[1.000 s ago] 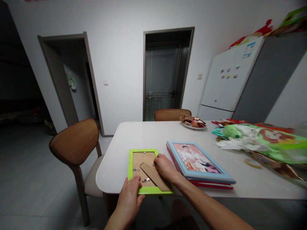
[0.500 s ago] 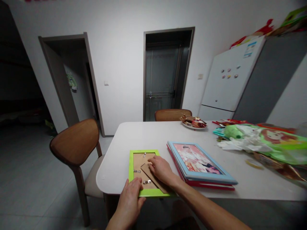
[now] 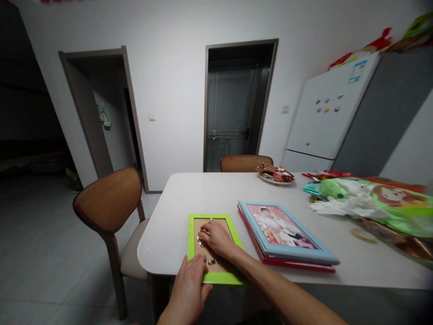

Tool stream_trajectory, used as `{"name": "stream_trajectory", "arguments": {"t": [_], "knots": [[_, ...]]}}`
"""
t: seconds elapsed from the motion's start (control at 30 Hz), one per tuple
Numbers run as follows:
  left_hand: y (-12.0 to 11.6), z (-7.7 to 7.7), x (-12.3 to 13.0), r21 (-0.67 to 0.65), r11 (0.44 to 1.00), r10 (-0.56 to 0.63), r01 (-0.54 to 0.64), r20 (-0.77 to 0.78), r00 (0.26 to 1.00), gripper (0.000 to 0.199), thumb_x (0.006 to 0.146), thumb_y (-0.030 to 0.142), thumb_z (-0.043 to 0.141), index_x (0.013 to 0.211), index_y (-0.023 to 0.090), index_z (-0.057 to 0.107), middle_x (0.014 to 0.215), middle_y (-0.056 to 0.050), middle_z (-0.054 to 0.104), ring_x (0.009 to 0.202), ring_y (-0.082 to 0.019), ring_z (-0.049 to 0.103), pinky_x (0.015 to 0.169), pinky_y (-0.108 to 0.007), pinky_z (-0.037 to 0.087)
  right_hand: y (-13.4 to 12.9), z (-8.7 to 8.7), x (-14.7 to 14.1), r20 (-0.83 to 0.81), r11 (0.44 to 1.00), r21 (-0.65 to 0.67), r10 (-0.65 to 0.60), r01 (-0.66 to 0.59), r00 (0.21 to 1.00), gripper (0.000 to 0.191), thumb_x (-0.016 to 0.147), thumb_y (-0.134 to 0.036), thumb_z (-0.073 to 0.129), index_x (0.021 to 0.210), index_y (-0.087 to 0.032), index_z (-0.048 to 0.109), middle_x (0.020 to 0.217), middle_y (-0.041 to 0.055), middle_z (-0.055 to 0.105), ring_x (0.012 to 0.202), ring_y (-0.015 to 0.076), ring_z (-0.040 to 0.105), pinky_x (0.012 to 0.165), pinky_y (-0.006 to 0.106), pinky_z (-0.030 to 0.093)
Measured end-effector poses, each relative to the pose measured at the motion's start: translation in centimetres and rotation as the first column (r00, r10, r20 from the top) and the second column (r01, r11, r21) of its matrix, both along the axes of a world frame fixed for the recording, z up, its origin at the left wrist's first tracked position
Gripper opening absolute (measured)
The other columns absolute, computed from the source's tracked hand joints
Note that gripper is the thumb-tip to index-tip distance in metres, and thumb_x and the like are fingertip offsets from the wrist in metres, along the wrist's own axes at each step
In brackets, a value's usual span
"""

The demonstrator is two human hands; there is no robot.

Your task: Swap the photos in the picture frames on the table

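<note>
A lime-green photo frame [image 3: 191, 234] lies back side up at the near edge of the table, its brown backing board [image 3: 221, 225] showing. My left hand [image 3: 192, 280] grips the frame's lower left corner, with the fingers on the rim and the thumb at the near edge. My right hand [image 3: 216, 238] lies over the backing, its bent fingers closed at the small metal clip [image 3: 200, 242] on the left side. Another metal clip [image 3: 213, 262] sits near the bottom and a third at the top. My right hand and forearm hide part of the board.
Right of the green frame lies a stack of photo frames [image 3: 250, 225], light blue on top and red below. Farther off are a plate of items [image 3: 276, 175], a green plush bag with crumpled wrapping [image 3: 341, 194] and a tape roll [image 3: 363, 235]. A wooden chair [image 3: 110, 201] stands at left.
The raised brown flap on the backing no longer shows. My right hand has moved left and down to the left clip, which now sits at a slant. My left hand stays on the corner.
</note>
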State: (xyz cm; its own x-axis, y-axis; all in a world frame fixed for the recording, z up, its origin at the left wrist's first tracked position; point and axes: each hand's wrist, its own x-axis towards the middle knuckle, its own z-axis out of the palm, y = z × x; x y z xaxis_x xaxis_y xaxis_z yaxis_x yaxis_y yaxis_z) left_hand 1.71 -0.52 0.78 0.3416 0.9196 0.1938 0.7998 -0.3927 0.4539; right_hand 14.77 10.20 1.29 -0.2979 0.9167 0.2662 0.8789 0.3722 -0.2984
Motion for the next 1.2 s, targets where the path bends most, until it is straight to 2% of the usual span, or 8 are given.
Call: {"name": "stream_trajectory", "arguments": {"t": [0.07, 0.13, 0.33, 0.57, 0.7, 0.83, 1.03, 1.2], "knots": [[0.0, -0.1, 0.0, 0.003, 1.0, -0.007, 0.007, 0.003, 1.0, 0.054, 0.062, 0.009, 0.055, 0.115, 0.013, 0.044, 0.119, -0.012, 0.051, 0.113, -0.022, 0.043, 0.101, -0.046, 0.023, 0.3, -0.2, 0.6, 0.005, 0.993, 0.025, -0.114, 0.113, 0.994, 0.03, 0.081, -0.033, 0.038, 0.091, -0.017, 0.061, 0.092, 0.0089, 0.06, 0.088, 0.0176, 0.049, 0.075, 0.027, 0.032], [-0.1, 0.0, 0.0, 0.009, 1.0, -0.009, 0.009, 0.015, 1.0, 0.055, 0.062, 0.009, 0.055, 0.116, 0.014, 0.044, 0.118, -0.011, 0.052, 0.112, -0.022, 0.044, 0.101, -0.046, 0.023, 0.5, -0.3, 1.0, 0.047, 0.985, 0.027, -0.171, 0.17, 0.984, 0.03, 0.081, -0.032, 0.037, 0.093, -0.016, 0.06, 0.096, 0.0101, 0.059, 0.09, 0.0198, 0.047, 0.075, 0.029, 0.031], [-0.1, 0.0, -0.1, 0.017, 1.0, -0.009, 0.009, 0.048, 0.999, 0.054, 0.061, 0.007, 0.052, 0.114, 0.018, 0.045, 0.117, -0.009, 0.053, 0.112, -0.022, 0.044, 0.099, -0.049, 0.023, 0.4, 0.2, 0.7, 0.089, 0.997, 0.015, -0.081, 0.08, 0.993, 0.024, 0.079, -0.027, 0.04, 0.094, -0.022, 0.058, 0.103, 0.0041, 0.058, 0.09, 0.0182, 0.046, 0.078, 0.029, 0.028], [0.0, -0.3, -0.3, 0.017, 1.0, -0.017, 0.016, 0.014, 1.0, 0.055, 0.061, 0.008, 0.056, 0.114, 0.015, 0.045, 0.118, -0.011, 0.052, 0.112, -0.022, 0.044, 0.1, -0.047, 0.024, -1.6, 1.2, 1.6, 0.021, 0.999, 0.054, -0.005, 0.004, 1.0, 0.028, 0.076, -0.034, 0.044, 0.095, -0.02, 0.058, 0.103, 0.007, 0.056, 0.094, 0.0192, 0.045, 0.078, 0.028, 0.028], [-0.1, -0.2, -0.2, 0.016, 1.0, -0.017, 0.018, -0.003, 1.0, 0.053, 0.063, 0.008, 0.055, 0.115, 0.012, 0.043, 0.119, -0.012, 0.051, 0.113, -0.021, 0.043, 0.101, -0.046, 0.023, -3.5, 1.7, 3.1, 0.075, 0.999, -0.044, 0.004, 0.0, 0.997, 0.033, 0.067, -0.044, 0.052, 0.087, -0.019, 0.061, 0.088, 0.0079, 0.056, 0.081, 0.0189, 0.049, 0.066, 0.025, 0.031], [0.0, -0.5, -0.1, 0.037, 0.999, -0.024, 0.023, 0.022, 0.999, 0.054, 0.064, 0.008, 0.054, 0.116, 0.013, 0.042, 0.119, -0.012, 0.051, 0.113, -0.021, 0.043, 0.1, -0.048, 0.023, -4.3, 1.6, 3.6, 0.062, 0.994, -0.111, 0.007, 0.0, 0.998, 0.03, 0.066, -0.037, 0.053, 0.09, -0.02, 0.06, 0.084, 0.0057, 0.055, 0.071, 0.0156, 0.05, 0.058, 0.023, 0.03], [0.2, -0.9, -0.2, 0.048, 0.998, -0.04, 0.034, 0.133, 0.99, 0.037, 0.061, 0.007, 0.055, 0.097, 0.017, 0.052, 0.127, -0.011, 0.042, 0.119, -0.023, 0.035, 0.1, -0.045, 0.025, -3.9, 1.7, 3.4, -0.025, 0.996, -0.086, -0.023, 0.02, 0.999, 0.027, 0.063, -0.025, 0.052, 0.089, -0.02, 0.06, 0.084, 0.0046, 0.056, 0.072, 0.0144, 0.052, 0.058, 0.021, 0.031], [0.2, -0.8, -0.1, 0.007, 1.0, 0.002, -0.005, 0.359, 0.933, 0.05, 0.058, 0.005, 0.055, 0.106, 0.016, 0.048, 0.133, -0.013, 0.032, 0.121, -0.022, 0.031, 0.1, -0.04, 0.027, -4.4, 3.2, 3.3, -0.022, 0.999, -0.043, -0.018, 0.018, 1.0, 0.021, 0.065, -0.028, 0.052, 0.082, -0.019, 0.06, 0.079, 0.0041, 0.054, 0.07, 0.0135, 0.049, 0.059, 0.021, 0.032]]}}
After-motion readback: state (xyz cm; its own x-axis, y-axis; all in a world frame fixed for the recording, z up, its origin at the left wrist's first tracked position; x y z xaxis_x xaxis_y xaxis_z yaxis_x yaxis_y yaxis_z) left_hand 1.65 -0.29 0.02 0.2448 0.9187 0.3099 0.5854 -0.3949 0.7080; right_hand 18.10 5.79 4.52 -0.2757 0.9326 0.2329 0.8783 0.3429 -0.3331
